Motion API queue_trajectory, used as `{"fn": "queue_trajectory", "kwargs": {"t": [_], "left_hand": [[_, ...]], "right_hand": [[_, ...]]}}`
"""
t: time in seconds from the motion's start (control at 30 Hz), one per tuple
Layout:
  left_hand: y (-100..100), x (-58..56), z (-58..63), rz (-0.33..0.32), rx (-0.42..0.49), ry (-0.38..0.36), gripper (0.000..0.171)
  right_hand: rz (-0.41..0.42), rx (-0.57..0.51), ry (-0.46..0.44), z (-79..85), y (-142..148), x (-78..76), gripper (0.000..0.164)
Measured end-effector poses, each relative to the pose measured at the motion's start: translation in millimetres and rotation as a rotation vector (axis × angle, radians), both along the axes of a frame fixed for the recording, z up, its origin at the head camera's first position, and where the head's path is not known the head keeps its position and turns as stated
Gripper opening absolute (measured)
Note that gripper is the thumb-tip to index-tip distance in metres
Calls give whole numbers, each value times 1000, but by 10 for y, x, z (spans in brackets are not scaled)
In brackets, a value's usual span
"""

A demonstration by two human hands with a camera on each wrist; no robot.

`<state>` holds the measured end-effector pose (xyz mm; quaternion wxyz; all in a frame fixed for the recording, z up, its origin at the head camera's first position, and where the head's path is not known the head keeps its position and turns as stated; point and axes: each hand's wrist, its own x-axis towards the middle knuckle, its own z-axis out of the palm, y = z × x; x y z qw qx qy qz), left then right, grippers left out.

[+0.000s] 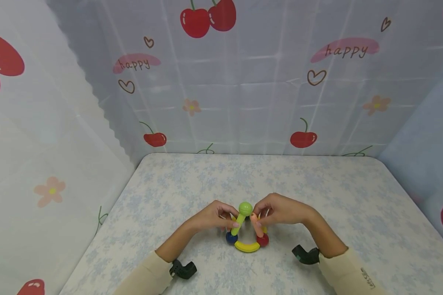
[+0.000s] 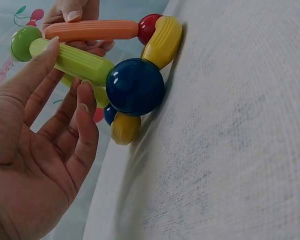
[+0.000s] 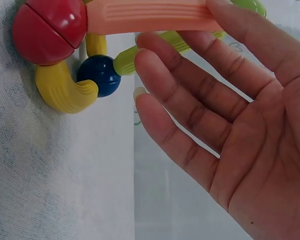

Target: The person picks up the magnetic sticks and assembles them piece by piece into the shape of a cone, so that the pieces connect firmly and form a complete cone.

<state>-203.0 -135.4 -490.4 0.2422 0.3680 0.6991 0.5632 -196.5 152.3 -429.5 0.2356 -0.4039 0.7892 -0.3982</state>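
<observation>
A small frame of toy rods and balls stands on the table. Its base has a curved yellow piece [image 1: 247,247] between a blue ball [image 2: 135,87] and a red ball [image 3: 50,30]. From the blue ball a light green rod [image 2: 80,64] rises at a slant to a green ball [image 1: 245,209] on top. An orange rod [image 3: 150,16] leans up from the red ball; whether its upper end touches the green ball I cannot tell. My left hand [image 1: 221,215] pinches the green rod between thumb and fingers. With thumb and forefinger, my right hand [image 1: 280,209] grips the orange rod.
A pale, blue-patterned cloth covers the table [image 1: 192,180]. Cherry-printed curtains [image 1: 243,82] hang behind it and at both sides. Each wrist carries a black camera mount, the left mount [image 1: 183,269] and the right mount [image 1: 305,255], low above the table.
</observation>
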Motion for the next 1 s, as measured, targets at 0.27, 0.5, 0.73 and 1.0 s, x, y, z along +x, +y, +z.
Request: {"fn": "queue_trajectory", "kwargs": {"t": [0.27,0.5,0.73,1.0], "left_hand": [[49,-12,-23,-2,-1,1,23],[61,-2,-35,-2,-3,8,22],[-2,-42,-29,-7,-5,29,33],[-140,-128,83,132,-97,119,32]], "right_hand": [[2,-18,8,-16,-9,-10,6],[-14,-5,7,-13,-5,12,6],[-1,9,13,9,-7,9,4],[-60,48,-6,82,147,-7,25]]}}
